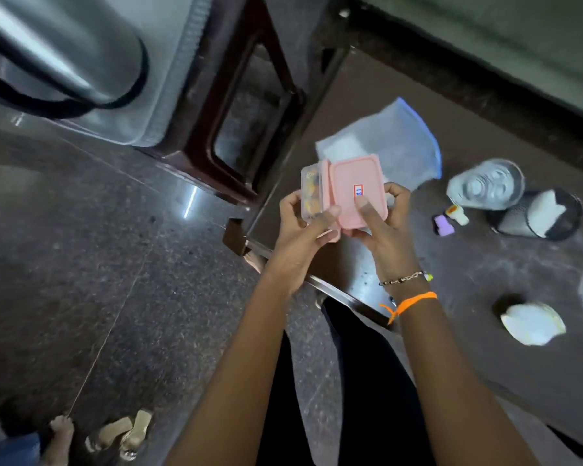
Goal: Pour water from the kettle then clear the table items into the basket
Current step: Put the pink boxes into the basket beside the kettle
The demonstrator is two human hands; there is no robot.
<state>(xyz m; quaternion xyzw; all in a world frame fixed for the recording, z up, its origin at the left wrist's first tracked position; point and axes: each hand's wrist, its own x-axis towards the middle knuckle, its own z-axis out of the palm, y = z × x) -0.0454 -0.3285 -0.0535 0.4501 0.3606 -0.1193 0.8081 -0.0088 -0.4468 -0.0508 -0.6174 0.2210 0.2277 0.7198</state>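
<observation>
Both my hands hold a small box above the table's left corner. My left hand (300, 230) grips the clear box body (309, 193), which has something yellow inside. My right hand (386, 227) pinches the pink lid (354, 190), thumb on its top beside a small red and blue sticker. The lid stands partly off the body, hinged open to the right. A translucent white container with a blue edge (394, 146) lies on the brown table (485, 348) just behind the box. I cannot pick out a kettle for certain.
On the table to the right are a clear glass jar (488, 188), a black mesh cup (542, 215) holding something white, a small white bottle (456, 214), a purple piece (443, 225) and a white dish (532, 323). A brown stool (249, 136) and a steel vessel (54, 48) stand left.
</observation>
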